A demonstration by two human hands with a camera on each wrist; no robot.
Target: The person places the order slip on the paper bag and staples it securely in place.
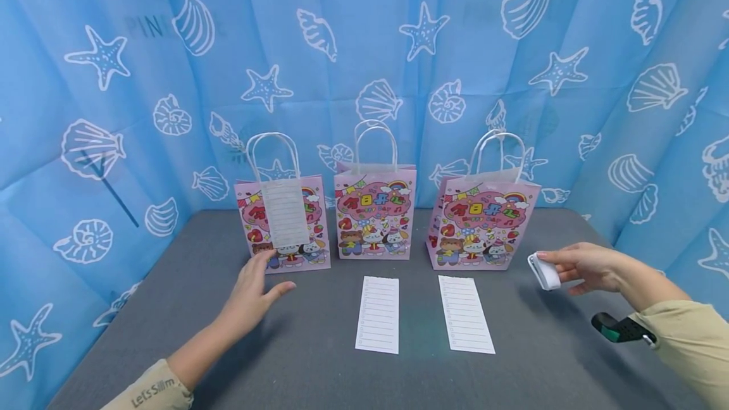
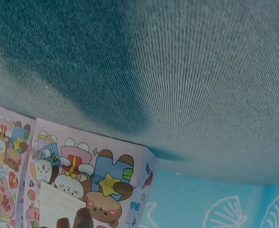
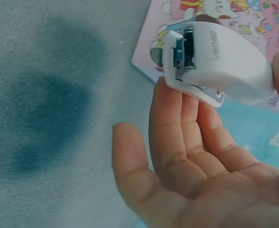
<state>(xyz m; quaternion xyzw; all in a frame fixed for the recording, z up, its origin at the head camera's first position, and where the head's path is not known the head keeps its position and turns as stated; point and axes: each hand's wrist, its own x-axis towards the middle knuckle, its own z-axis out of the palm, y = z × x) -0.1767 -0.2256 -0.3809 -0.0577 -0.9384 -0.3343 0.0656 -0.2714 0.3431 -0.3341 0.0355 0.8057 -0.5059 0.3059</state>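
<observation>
On the left, a pink cartoon-print gift bag (image 1: pixel 320 248) stands upright with a lined paper slip (image 1: pixel 285 214) hanging over its front. My left hand (image 1: pixel 242 299) is at the bag's lower front, fingertips close to the slip's bottom edge and the thumb spread away. In the left wrist view, fingertips (image 2: pixel 83 219) overlap the slip (image 2: pixel 59 206). Off to the right, my right hand (image 1: pixel 589 267) holds a small white stapler (image 1: pixel 547 271) above the table, beside the right bag. The right wrist view shows the stapler (image 3: pixel 234 61) resting on the fingers, thumb against its rear end.
Two matching gift bags, a middle one (image 1: pixel 373 214) and a right one (image 1: pixel 484 226), stand in the same row. Before them lie two lined slips, one left (image 1: pixel 378 315) and one right (image 1: pixel 466 315), on the grey table (image 1: pixel 319 372). A blue shell-print curtain (image 1: pixel 376 37) hangs behind.
</observation>
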